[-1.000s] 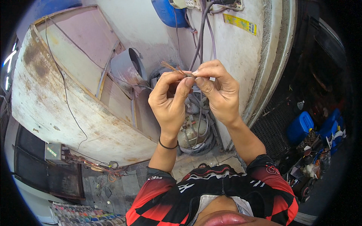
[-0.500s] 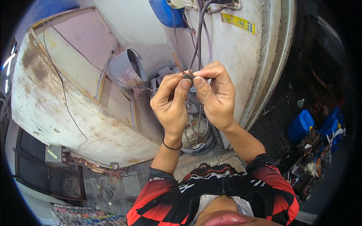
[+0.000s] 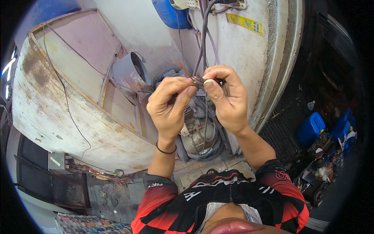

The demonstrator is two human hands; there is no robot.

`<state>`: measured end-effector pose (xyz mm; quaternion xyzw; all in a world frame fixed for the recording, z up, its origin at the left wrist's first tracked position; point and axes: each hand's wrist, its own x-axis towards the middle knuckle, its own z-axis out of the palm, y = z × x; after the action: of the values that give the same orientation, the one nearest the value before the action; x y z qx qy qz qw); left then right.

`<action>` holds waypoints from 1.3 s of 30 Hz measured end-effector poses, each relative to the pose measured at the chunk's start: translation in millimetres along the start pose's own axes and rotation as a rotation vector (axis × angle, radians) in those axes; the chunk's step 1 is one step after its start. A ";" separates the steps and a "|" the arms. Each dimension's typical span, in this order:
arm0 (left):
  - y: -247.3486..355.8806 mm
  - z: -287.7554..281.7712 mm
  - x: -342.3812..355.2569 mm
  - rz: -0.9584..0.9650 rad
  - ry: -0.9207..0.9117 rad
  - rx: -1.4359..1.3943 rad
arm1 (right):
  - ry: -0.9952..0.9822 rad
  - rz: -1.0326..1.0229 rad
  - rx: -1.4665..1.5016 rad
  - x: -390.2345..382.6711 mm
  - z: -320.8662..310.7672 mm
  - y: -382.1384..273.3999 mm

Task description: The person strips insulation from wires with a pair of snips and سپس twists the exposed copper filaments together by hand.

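Note:
In front of me, at the upper middle, both hands are raised and closed in a pinch. My right hand (image 3: 229, 97) grips the end of a dark electric cable (image 3: 199, 81) between thumb and forefinger. Bare copper strands (image 3: 184, 70) fan out from that end, up and to the left. With thumb and fingertips, my left hand (image 3: 166, 104) pinches some of these strands just left of the cable end. A black band circles my left wrist. How the cable runs inside my right hand is hidden by the fingers.
Thick grey cables (image 3: 204, 43) hang from a socket box on the wall. Below my hands stands a dusty motor or compressor (image 3: 198, 134). At left are a large worn panelled box (image 3: 78, 113) and a grey bucket (image 3: 126, 70). Blue jerrycans (image 3: 311, 129) and clutter lie at right.
My left hand has shifted left and slightly down, away from the cable end. My right hand has moved slightly right, and more of the cable end shows between them.

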<state>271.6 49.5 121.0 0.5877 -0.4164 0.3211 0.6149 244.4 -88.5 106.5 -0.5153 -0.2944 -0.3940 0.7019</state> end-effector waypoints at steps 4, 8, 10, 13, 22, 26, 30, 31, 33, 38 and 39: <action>0.9 -14.3 16.9 0.391 0.052 0.246 | -0.067 0.163 0.135 -0.2 -7.5 -11.8; -3.7 -29.0 40.4 0.769 -0.043 0.526 | -0.097 0.143 0.174 1.7 -9.7 -13.5; -3.4 -31.0 54.5 0.925 -0.099 0.549 | -0.109 0.135 0.201 2.9 -11.4 -13.2; 7.5 -33.3 64.9 0.997 -0.191 0.614 | -0.131 0.166 0.194 4.9 -15.1 -16.0; 16.3 -34.9 81.8 0.970 -0.370 0.566 | -0.174 0.177 0.229 7.7 -21.1 -14.7; 1.0 -27.8 74.0 0.534 -0.265 0.018 | -0.142 0.175 0.201 6.6 -20.7 -17.2; 6.7 -14.0 36.5 -0.036 -0.250 -0.336 | -0.065 0.058 0.151 5.8 -16.7 -12.9; 6.0 -11.0 29.0 -0.071 -0.254 -0.432 | -0.058 0.025 0.119 4.5 -15.1 -11.4; 5.0 -5.1 12.8 -0.079 -0.231 -0.412 | -0.054 -0.033 0.031 2.3 -13.8 -8.2; 12.2 23.2 -5.4 -0.020 -0.089 -0.237 | -0.037 -0.213 -0.058 2.5 -4.8 -3.3; 11.3 27.6 -5.1 -0.035 -0.059 -0.233 | -0.037 -0.252 -0.101 2.7 -5.4 0.3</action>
<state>255.6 23.8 120.6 0.5287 -0.4587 0.2425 0.6718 246.1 -94.3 106.9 -0.5162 -0.3493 -0.4838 0.6143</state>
